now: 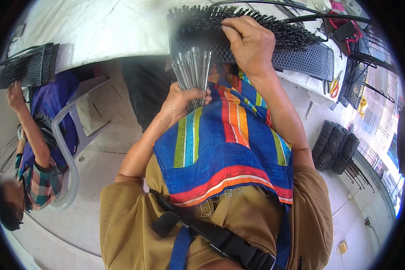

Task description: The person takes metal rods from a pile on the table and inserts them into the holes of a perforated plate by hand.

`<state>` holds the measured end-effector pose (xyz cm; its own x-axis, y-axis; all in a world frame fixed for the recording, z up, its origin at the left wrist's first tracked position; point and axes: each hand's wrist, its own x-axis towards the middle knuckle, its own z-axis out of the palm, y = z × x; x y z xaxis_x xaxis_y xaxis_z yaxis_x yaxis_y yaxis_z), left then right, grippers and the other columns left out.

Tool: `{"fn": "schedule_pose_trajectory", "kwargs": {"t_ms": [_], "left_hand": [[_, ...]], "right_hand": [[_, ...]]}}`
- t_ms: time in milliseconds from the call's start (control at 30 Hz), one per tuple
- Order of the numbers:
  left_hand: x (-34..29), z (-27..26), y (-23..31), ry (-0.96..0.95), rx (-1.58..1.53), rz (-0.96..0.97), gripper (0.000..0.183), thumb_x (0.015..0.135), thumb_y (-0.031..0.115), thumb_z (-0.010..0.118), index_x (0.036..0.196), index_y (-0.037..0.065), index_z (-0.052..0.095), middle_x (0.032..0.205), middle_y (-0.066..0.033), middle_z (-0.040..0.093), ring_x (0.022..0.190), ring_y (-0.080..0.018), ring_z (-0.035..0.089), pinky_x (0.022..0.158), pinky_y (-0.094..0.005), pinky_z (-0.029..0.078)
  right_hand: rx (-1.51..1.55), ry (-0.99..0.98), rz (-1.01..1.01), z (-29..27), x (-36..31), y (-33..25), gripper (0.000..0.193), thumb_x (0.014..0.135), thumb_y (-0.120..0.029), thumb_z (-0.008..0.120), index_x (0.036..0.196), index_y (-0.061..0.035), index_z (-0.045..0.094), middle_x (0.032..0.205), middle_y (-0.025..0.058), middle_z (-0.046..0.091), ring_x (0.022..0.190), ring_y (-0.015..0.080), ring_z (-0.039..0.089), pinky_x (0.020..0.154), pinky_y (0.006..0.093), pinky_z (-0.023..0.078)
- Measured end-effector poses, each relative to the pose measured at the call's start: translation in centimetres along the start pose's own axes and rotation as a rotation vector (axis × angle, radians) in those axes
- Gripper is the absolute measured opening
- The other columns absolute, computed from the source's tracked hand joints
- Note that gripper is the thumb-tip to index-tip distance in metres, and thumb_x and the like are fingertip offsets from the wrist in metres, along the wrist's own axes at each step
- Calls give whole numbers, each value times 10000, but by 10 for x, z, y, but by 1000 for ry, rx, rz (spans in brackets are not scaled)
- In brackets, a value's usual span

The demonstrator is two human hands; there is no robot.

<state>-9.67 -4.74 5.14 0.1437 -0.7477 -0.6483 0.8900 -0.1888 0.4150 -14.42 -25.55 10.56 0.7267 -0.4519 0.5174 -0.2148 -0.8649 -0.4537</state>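
Note:
My left hand (181,100) is closed around a bundle of thin, shiny, clear or silvery sticks (192,74), their tips fanned upward. Just beyond them, a black perforated panel (220,55) leans at the table edge, its upper part covered with dense black bristle-like pegs (198,28). Over these pegs is my right hand (252,45), thumb and forefinger pinched together. Whatever lies between those fingertips is too small to make out. A striped blue cloth apron (211,148) covers my lap below both hands.
A white-covered table (108,31) spans the far side. Black wire frames (346,18) and orange-handled scissors (334,87) are at its right end. Bundled black racks (333,146) stand on the right floor. At left, a co-worker (38,148) in a grey chair (60,135) handles another black panel (29,65).

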Motion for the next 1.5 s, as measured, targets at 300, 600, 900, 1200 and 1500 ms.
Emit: {"fn": "schedule_pose_trajectory", "kwargs": {"t_ms": [300, 600, 900, 1200, 1500], "left_hand": [[-3, 5, 3, -102, 64, -2, 224, 765, -68, 653, 985, -36, 622, 852, -146, 665, 749, -234, 668, 675, -354, 572], [-2, 0, -5, 132, 47, 27, 214, 810, -53, 642, 1021, -77, 612, 868, -173, 675, 744, -254, 687, 683, -370, 596], [-1, 1, -3, 40, 59, 17, 223, 784, -72, 636, 1006, -74, 617, 868, -178, 682, 744, -252, 688, 689, -357, 589], [1, 2, 1, 30, 88, 12, 250, 788, -64, 634, 1037, -74, 617, 909, -178, 690, 778, -255, 695, 720, -352, 592], [3, -2, -1, 64, 72, 3, 263, 785, -72, 627, 1048, -75, 612, 922, -177, 689, 797, -255, 696, 740, -356, 593]], "right_hand": [[876, -448, 977, -5, -53, -17, 126, 804, -44, 731, 891, 14, 659, 597, -19, 586, 461, 16, 457, 400, 168, 290], [809, 86, 734, -38, -30, -4, 116, 805, 40, 700, 917, 11, 698, 744, 40, 648, 532, 43, 503, 469, 175, 374], [432, 135, 246, -31, -17, 19, 124, 726, 2, 746, 847, 3, 720, 796, 73, 680, 712, 130, 628, 659, 236, 487], [344, 111, 144, -30, -18, 20, 118, 733, -9, 740, 849, -11, 720, 800, 86, 684, 713, 162, 647, 656, 249, 499], [119, -12, -345, -32, -38, 5, 181, 669, -32, 773, 841, -17, 722, 810, 119, 687, 721, 250, 668, 646, 307, 527]]}}
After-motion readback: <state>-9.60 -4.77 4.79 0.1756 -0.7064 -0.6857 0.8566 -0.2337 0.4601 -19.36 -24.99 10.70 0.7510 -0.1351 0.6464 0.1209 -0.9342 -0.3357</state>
